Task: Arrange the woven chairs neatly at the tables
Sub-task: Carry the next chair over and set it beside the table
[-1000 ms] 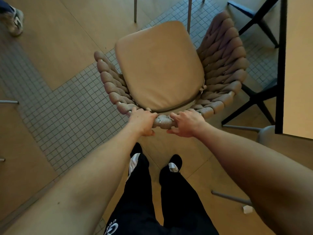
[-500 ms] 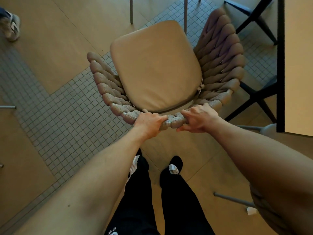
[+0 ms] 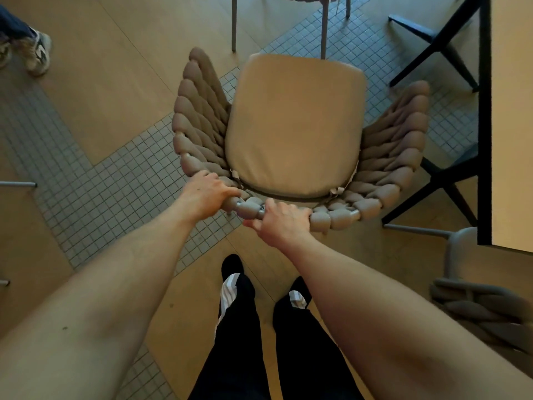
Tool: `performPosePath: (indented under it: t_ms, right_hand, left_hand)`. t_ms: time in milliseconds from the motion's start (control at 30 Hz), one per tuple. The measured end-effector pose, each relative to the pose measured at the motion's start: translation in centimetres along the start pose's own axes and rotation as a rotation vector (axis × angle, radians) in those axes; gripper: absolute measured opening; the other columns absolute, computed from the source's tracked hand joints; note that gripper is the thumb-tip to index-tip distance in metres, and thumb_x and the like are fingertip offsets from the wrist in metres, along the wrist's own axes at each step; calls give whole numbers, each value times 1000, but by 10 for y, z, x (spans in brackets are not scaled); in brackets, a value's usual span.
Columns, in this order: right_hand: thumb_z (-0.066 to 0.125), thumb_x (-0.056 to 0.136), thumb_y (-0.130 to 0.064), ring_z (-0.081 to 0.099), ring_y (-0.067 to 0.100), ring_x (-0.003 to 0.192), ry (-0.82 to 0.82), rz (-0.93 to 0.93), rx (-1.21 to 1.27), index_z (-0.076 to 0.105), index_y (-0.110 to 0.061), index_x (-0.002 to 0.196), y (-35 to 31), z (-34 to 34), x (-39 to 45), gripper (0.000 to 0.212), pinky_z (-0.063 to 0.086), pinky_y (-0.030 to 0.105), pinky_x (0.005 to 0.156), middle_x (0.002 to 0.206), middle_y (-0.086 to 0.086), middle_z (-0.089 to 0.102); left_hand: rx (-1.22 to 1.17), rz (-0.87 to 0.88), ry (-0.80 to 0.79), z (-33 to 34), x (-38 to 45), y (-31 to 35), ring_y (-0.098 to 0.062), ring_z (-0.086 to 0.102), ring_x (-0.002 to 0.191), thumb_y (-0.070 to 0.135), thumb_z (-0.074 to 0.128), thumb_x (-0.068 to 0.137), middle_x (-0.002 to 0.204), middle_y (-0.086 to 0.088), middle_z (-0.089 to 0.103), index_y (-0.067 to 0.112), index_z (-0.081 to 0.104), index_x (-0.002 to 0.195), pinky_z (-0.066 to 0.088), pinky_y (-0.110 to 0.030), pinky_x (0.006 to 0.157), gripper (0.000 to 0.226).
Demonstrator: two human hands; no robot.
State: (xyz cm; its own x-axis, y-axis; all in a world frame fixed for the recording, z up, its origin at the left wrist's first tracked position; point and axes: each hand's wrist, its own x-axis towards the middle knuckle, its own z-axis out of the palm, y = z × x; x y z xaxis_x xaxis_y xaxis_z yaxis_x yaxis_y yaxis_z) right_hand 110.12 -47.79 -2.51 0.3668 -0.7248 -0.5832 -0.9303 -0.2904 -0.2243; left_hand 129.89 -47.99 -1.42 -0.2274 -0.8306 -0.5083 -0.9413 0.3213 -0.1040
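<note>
I look straight down at my two bare arms reaching forward. My left hand (image 3: 206, 194) and right hand (image 3: 281, 223) both grasp the top rail of a woven chair (image 3: 297, 131), fingers curled over its braided back, the hands close together. The chair's tan seat cushion (image 3: 294, 125) lies just beyond my hands, facing away from me. The table (image 3: 510, 119) is off to the right of my right hand, its edge well apart from the chair, so I judge this chair not yet tucked in. A second woven chair (image 3: 484, 310) sits near my right forearm, at the table's corner.
</note>
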Motion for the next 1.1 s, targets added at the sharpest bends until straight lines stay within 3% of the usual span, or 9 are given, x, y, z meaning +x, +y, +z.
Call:
performPosePath:
  t_ms: [133, 233, 367, 600, 767, 967, 1100]
  right_hand:
    - [50, 91, -74, 64, 31, 107, -11, -101, 0, 48, -24, 114, 15, -6, 2, 55, 43, 49, 88, 111, 3, 67]
    - [51, 89, -76, 65, 30, 107, -36, -182, -109, 47, -25, 117, 40, -11, 1, 58, 39, 43, 82, 111, 3, 68]
    - [54, 85, -79, 65, 29, 108, -86, -203, -220, 45, -29, 111, 80, -21, -2, 57, 34, 39, 78, 113, 1, 67]
    - [58, 72, -89, 63, 23, 110, -142, -159, -425, 54, -35, 118, 142, -46, 0, 72, 41, 42, 91, 115, -4, 67]
    - [54, 73, -91, 63, 25, 104, -115, -155, -433, 54, -34, 110, 145, -43, -2, 68, 39, 43, 83, 109, -3, 66]
    - [52, 77, -89, 62, 26, 107, -125, -112, -389, 58, -31, 116, 131, -44, -8, 70, 41, 49, 90, 112, -1, 66]
    - [52, 81, -86, 61, 28, 108, -123, -90, -321, 58, -29, 115, 104, -37, -14, 67, 40, 49, 90, 112, 1, 65]
  left_hand:
    - [54, -92, -30, 4, 4, 6, -22, 53, 122, 39, 63, 91, 133, 5, 60, 35, 53, 130, 36, -43, 106, 40]
    - [22, -105, -56, 5, 6, 23, -22, 53, 124, 54, 69, 83, 129, 7, 62, 35, 52, 130, 30, -50, 107, 54]
    - [-83, -42, -58, 1, 14, 63, -24, 59, 117, 61, 72, 77, 128, 5, 63, 31, 49, 131, 40, -46, 100, 66]
    - [-250, -67, -8, -19, 31, 139, -30, 63, 106, 54, 74, 80, 115, -2, 65, 27, 47, 124, 44, -42, 88, 58]
    - [-284, -81, 26, -21, 39, 144, -30, 64, 98, 31, 62, 93, 104, -2, 65, 32, 53, 121, 40, -39, 69, 29]
    - [-244, -7, -8, -23, 35, 131, -28, 63, 95, 23, 56, 96, 101, 0, 63, 35, 52, 121, 38, -40, 69, 28]
    - [-181, 48, -25, -17, 25, 107, -26, 65, 93, 25, 55, 96, 102, -1, 64, 33, 49, 124, 49, -42, 72, 30]
